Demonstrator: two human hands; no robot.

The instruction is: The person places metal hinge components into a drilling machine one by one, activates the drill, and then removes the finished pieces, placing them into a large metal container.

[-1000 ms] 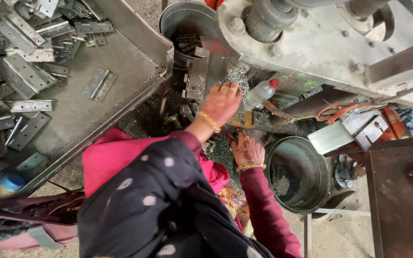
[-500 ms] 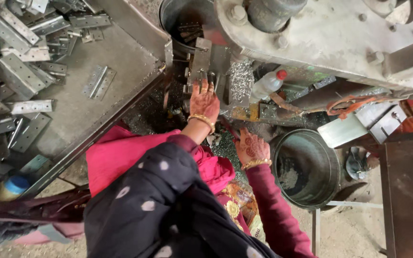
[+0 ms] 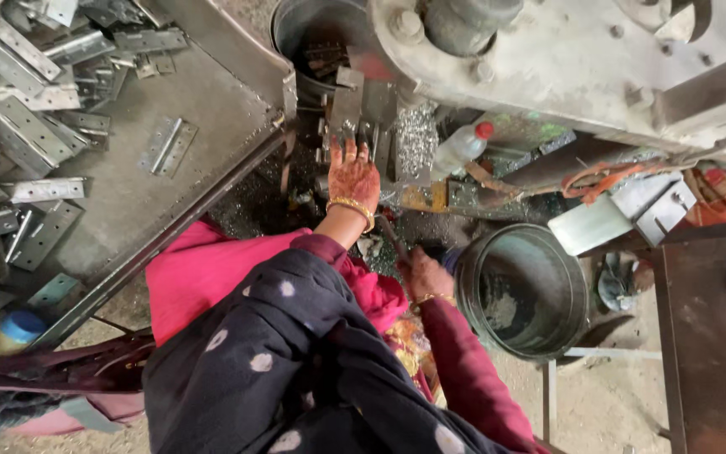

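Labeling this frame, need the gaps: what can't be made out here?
Head view only:
- Left hand: fingertips reach among the metal parts under the press; any grip is hidden.
- Right hand: closed on a thin rod; its lower end hidden by the fist.
- Press: top cut off by the frame edge.
- Bucket: contents too dim.

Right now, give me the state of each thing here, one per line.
Left hand: open, fingers spread on the metal parts at the press.
Right hand: closed around a thin rod.
Round bucket: upright, nearly empty.
Plastic bottle: red cap on, lying tilted.
Hinge plates: piled loose on the tray.
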